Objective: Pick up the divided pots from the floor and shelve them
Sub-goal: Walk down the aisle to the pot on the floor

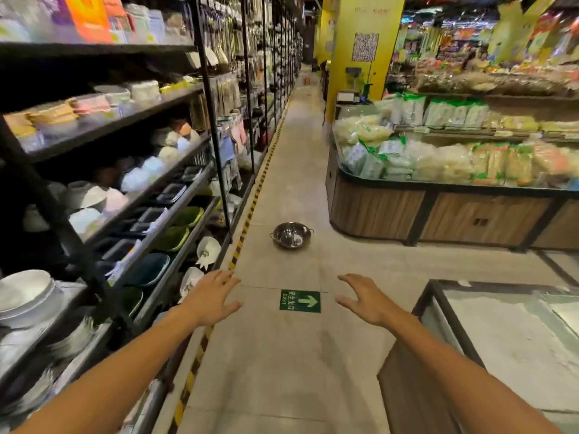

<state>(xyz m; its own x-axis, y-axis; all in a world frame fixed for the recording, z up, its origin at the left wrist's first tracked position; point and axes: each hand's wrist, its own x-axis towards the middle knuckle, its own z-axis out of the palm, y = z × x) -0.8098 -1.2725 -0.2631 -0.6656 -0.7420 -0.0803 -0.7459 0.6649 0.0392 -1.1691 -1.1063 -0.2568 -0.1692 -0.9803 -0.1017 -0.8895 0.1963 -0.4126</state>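
Note:
A shiny steel divided pot with two small side handles sits upright on the tiled aisle floor, some way ahead of me. My left hand and my right hand are stretched forward at about the same height, palms down, fingers spread, holding nothing. Both hands are well short of the pot and apart from it. Dark metal shelving with bowls and plates runs along the left of the aisle.
A yellow-black striped tape line marks the floor by the shelving. A green exit sign sticker lies between my hands. A wooden produce island with bagged goods stands right, and a glass-topped case is near right.

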